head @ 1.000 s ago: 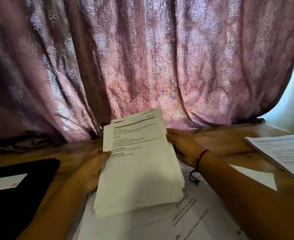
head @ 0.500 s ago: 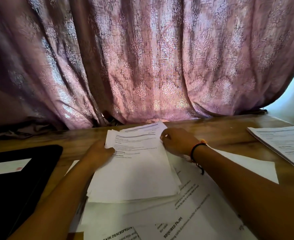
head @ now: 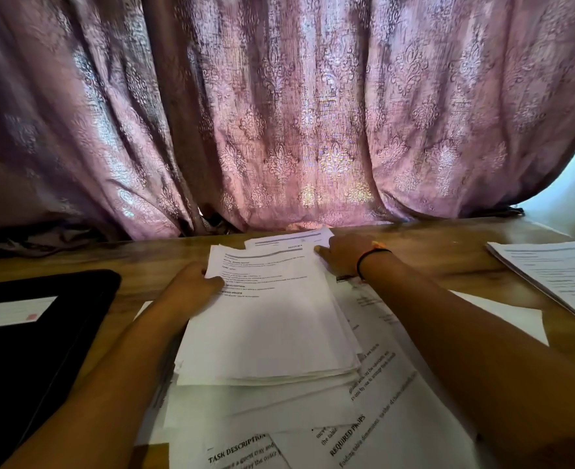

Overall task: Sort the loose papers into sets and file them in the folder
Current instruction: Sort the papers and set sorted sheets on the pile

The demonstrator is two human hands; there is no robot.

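Observation:
A stack of printed white papers (head: 272,330) lies on the wooden table (head: 424,245), on top of several loose sheets (head: 313,418) spread toward me. My left hand (head: 191,286) grips the stack's upper left edge, thumb over the top sheet. My right hand (head: 343,253) holds the stack's far right corner, fingers curled at its edge; a black band circles that wrist. One sheet (head: 289,240) sticks out beyond the stack's far end. A black folder (head: 49,333) with a white label lies closed at the left.
A separate set of printed papers (head: 556,275) lies at the table's right edge. A pink patterned curtain (head: 279,113) hangs right behind the table's far edge. A blank white sheet (head: 502,316) shows under my right forearm.
The stack, held tilted up off the table a second ago, has been lowered flat onto the loose sheets. Both hands stayed at its far corners.

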